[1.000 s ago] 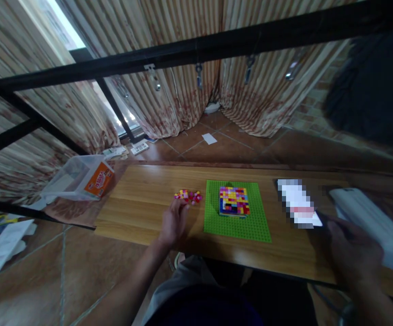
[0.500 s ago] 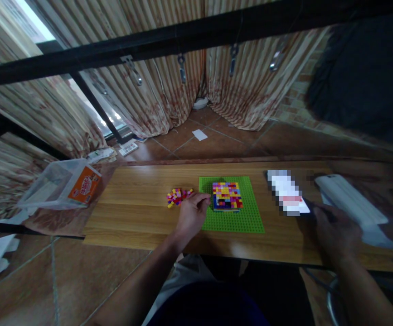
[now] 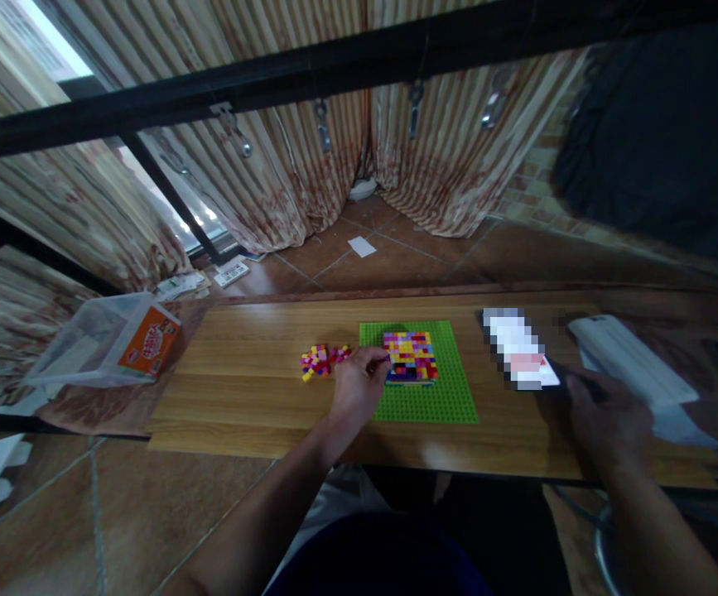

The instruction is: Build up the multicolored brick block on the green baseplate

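My left hand is closed in a pinch at the left edge of a square block of small multicoloured building bricks. Whatever is between its fingertips is too small to make out. The block stands on a green studded baseplate. Just left of that hand lies a small pile of loose pink, yellow and red bricks. My right hand is beside the lower right end of a phone, whose bright screen is pixelated. Shadow and blur obscure the right fingers, so I cannot tell if they grip the phone.
A long white object lies at the right of the wooden table. On the floor to the left is a clear plastic bin with an orange label. A black metal bar crosses in front of striped curtains.
The view has shifted slightly. My left hand has moved a little to the right, closer against the brick block. My right hand stays beside the phone.
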Action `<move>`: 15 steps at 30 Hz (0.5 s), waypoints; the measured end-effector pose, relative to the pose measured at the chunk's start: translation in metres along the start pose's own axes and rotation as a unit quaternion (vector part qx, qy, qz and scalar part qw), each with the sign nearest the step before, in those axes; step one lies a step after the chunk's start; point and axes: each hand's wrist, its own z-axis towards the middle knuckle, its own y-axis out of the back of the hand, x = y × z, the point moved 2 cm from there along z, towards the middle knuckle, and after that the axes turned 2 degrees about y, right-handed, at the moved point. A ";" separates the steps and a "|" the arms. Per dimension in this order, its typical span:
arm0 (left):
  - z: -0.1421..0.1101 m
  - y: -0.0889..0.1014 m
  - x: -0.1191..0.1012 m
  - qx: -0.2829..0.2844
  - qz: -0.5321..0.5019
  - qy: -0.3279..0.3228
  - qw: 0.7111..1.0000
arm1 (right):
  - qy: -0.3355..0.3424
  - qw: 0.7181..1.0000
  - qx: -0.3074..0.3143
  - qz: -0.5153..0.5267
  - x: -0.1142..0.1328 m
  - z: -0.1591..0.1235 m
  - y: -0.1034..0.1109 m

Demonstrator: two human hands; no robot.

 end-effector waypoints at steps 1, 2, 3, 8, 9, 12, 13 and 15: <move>0.001 -0.002 0.002 -0.001 -0.023 0.013 1.000 | 0.000 1.000 0.000 0.000 0.000 0.000 0.000; 0.002 -0.003 0.004 -0.001 -0.053 0.028 0.998 | -0.003 1.000 0.001 -0.001 -0.001 0.001 0.000; 0.004 -0.004 0.007 0.003 -0.089 0.045 0.995 | -0.007 1.000 0.004 -0.002 -0.002 0.001 -0.001; 0.013 -0.004 0.017 0.047 -0.228 0.134 0.963 | 0.003 1.000 0.016 -0.014 -0.004 0.001 -0.002; 0.014 -0.004 0.018 0.055 -0.244 0.151 0.956 | 0.011 1.000 0.013 -0.014 -0.003 0.001 -0.002; 0.015 -0.004 0.019 0.077 -0.289 0.192 0.935 | 0.017 1.000 0.009 -0.019 -0.001 -0.001 -0.001; 0.015 -0.004 0.019 0.084 -0.302 0.202 0.928 | 0.015 1.000 0.011 -0.023 0.000 -0.001 0.000; 0.014 -0.005 0.018 0.093 -0.320 0.216 0.918 | 0.013 0.999 0.015 -0.027 0.002 -0.001 0.000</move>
